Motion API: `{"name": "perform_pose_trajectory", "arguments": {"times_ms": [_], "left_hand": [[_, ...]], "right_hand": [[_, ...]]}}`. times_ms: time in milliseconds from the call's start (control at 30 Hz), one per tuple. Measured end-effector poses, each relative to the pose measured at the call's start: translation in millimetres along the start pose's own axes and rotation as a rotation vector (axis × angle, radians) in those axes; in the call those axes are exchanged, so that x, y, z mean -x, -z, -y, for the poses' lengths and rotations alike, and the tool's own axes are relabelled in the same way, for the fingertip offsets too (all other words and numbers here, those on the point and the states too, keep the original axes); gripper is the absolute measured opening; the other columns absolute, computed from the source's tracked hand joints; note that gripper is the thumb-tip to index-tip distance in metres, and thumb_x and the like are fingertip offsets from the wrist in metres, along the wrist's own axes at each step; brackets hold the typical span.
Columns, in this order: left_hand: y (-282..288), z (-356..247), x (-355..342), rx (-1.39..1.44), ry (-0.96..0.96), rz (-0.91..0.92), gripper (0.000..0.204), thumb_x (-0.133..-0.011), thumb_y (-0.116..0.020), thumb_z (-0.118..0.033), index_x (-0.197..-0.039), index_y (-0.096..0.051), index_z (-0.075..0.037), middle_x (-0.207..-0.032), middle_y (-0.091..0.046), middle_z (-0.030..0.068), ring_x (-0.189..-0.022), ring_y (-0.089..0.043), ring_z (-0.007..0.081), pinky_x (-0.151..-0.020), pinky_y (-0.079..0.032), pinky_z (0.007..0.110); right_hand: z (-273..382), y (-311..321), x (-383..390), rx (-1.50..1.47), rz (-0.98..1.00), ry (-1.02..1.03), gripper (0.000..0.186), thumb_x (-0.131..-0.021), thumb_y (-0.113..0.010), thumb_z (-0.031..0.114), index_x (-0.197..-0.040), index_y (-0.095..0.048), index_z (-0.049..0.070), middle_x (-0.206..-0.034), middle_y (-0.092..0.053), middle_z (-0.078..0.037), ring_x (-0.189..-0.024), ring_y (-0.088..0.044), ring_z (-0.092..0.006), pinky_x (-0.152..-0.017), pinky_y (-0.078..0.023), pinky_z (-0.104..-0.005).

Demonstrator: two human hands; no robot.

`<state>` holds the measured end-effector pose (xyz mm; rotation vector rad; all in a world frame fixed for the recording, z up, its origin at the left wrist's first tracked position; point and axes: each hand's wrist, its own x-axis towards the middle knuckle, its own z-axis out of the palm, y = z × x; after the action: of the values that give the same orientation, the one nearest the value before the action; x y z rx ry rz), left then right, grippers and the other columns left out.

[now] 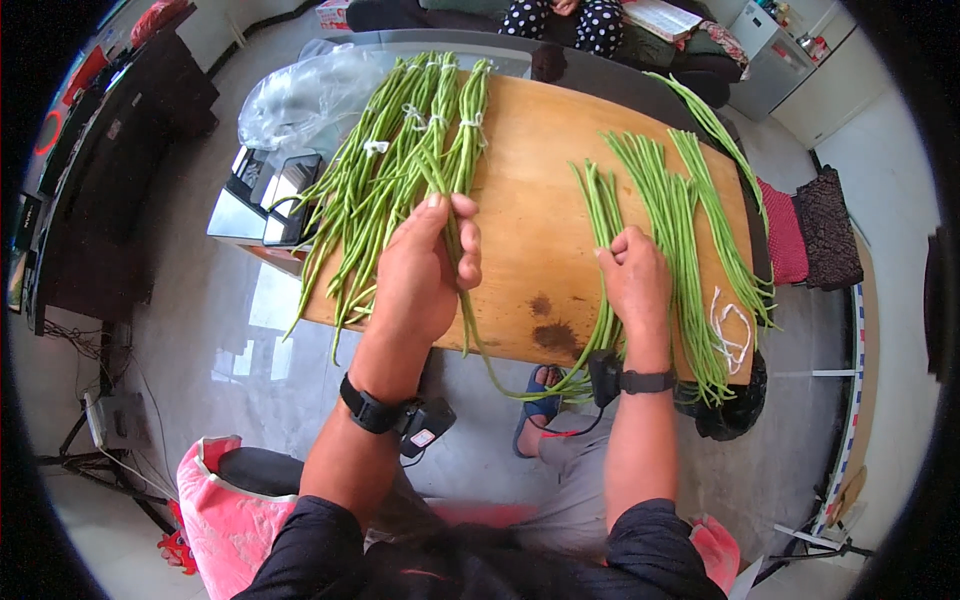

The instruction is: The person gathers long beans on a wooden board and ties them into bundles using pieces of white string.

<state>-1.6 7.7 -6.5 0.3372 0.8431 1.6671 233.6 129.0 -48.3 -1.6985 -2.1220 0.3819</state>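
Note:
My left hand [430, 260] is closed around a few long green yardlong beans [432, 172]. Their tips stick up past the thumb, and a lower end loops down over the table's near edge toward the right. My right hand [637, 275], fingers pinched together, is at a small loose bunch of yardlong beans [603, 205]; what is between its fingertips is hidden. Beyond my left hand lie several bean bundles [385, 150] tied with white string [414, 118]. To the right are more loose beans [655, 190] in separate rows, with a loose white string [738, 340] beside them.
The wooden board [525, 150] forms the work surface. A clear plastic bag [300, 100] and a dark phone-like device [290, 195] lie at its left. A black bag [735, 405] hangs at the near right corner. Across the table sits a person in polka-dot trousers [598, 25].

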Motion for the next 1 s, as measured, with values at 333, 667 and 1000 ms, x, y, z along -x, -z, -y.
{"name": "perform_pose_trajectory", "arguments": {"times_ms": [333, 667, 1000], "left_hand": [[2.5, 7.4, -1.4, -0.009, 0.058, 0.036, 0.025, -0.109, -0.047, -0.028, -0.111, -0.06, -0.006, -0.077, -0.055, 0.0002, -0.057, -0.041, 0.0105, -0.051, -0.03, 0.025], [-13.3, 10.7, 3.7, -0.16, 0.076, 0.01, 0.02, -0.109, -0.046, -0.02, -0.112, -0.058, -0.006, -0.085, -0.062, 0.0037, -0.069, -0.057, 0.0138, -0.057, -0.039, 0.026], [-9.7, 21.5, -2.9, -0.12, -0.038, 0.001, 0.025, -0.11, -0.042, -0.02, -0.119, -0.057, -0.002, -0.106, -0.071, 0.015, -0.095, -0.069, 0.0234, -0.083, -0.055, 0.036]], "right_hand": [[3.3, 0.1, -6.8, -0.058, -0.077, -0.042, 0.022, -0.086, -0.072, 0.016, -0.081, -0.058, 0.001, -0.078, -0.069, -0.021, -0.077, -0.068, -0.0413, -0.068, -0.053, -0.0504], [22.9, 14.8, -4.4, -0.957, -0.023, 0.131, 0.021, -0.089, -0.076, 0.003, -0.091, -0.056, 0.005, -0.079, -0.056, 0.004, -0.069, -0.052, -0.0035, -0.063, -0.045, -0.0215], [80.9, 3.7, 43.9, -1.129, 0.325, 0.227, 0.026, -0.087, -0.078, 0.003, -0.089, -0.053, 0.009, -0.078, -0.052, 0.007, -0.067, -0.045, -0.0006, -0.06, -0.038, -0.0194]]}}
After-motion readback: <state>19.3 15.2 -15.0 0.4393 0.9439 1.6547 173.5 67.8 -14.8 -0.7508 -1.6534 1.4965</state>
